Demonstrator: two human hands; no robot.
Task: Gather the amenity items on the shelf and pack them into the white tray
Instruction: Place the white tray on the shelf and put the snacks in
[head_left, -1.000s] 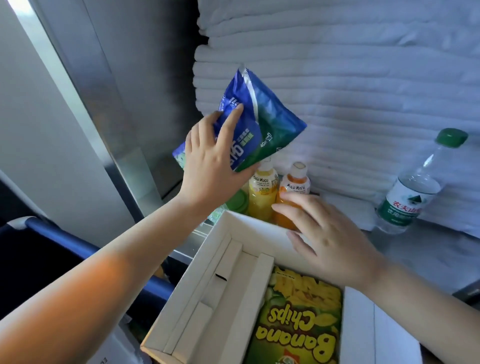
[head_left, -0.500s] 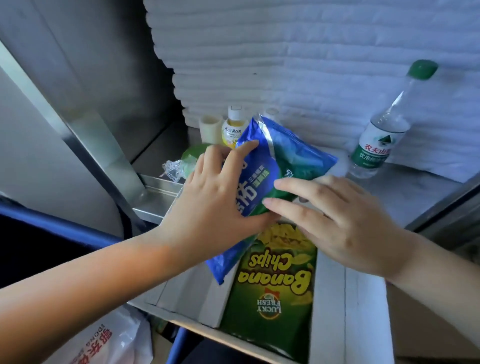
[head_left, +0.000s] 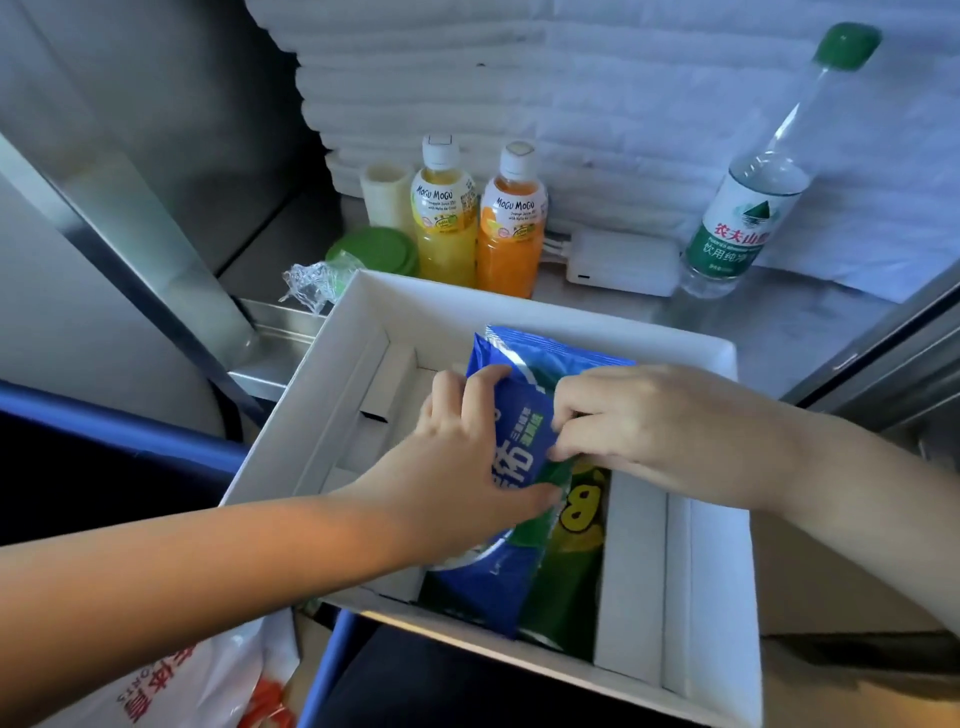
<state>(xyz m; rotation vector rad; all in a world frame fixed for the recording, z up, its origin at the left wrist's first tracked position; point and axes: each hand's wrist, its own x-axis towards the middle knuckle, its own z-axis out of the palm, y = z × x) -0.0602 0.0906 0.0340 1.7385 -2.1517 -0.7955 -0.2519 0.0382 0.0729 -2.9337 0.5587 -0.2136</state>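
L hand (head_left: 457, 467), R hand (head_left: 660, 426) grip blue pkt (head_left: 519, 431).

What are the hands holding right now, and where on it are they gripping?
Both hold the blue snack bag: the left hand grips its left edge, thumb on the front; the right hand pinches its right edge.

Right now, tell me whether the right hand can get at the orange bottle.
Probably yes, once it lets go. The right hand pinches the packet in the tray; the orange bottle stands upright just past the tray's far wall, with nothing between them.
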